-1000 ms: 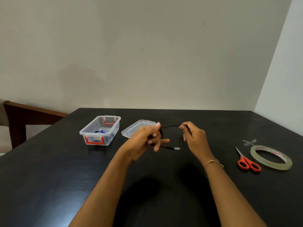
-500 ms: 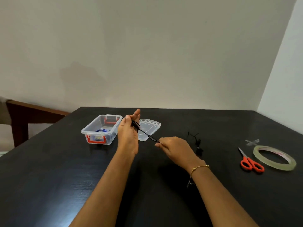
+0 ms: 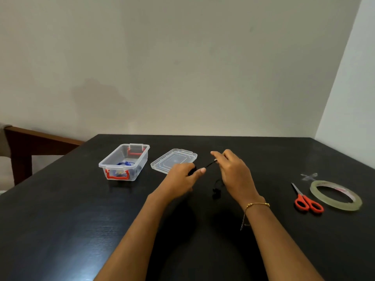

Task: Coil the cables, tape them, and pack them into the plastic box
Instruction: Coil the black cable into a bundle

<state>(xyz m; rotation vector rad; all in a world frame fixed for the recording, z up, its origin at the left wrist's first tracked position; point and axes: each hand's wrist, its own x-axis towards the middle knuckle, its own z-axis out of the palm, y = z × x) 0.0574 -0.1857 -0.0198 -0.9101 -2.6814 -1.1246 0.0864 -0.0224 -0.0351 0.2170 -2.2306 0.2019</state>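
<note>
The black cable [image 3: 211, 164] ran taut between the hands: the left hand [image 3: 182, 175] clenched its coil, the right hand [image 3: 233, 171] pinched the free end, up-right of the coil.

We held a black cable [image 3: 211, 164] between our left hand [image 3: 182, 177] and right hand [image 3: 233, 171] above the dark table [image 3: 81, 220].

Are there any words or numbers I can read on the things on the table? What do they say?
No text here can be read.
Clear roll of sticky tape: faint reddish marks on the inner ring, too blurred to read.
Clear plastic box with red latches: no words visible.
Clear plastic lid: only moulded ridges, no letters.
Orange-handled scissors: no marking visible.
Thin black cable held between the left hand and the right hand: nothing printed that shows.
</note>
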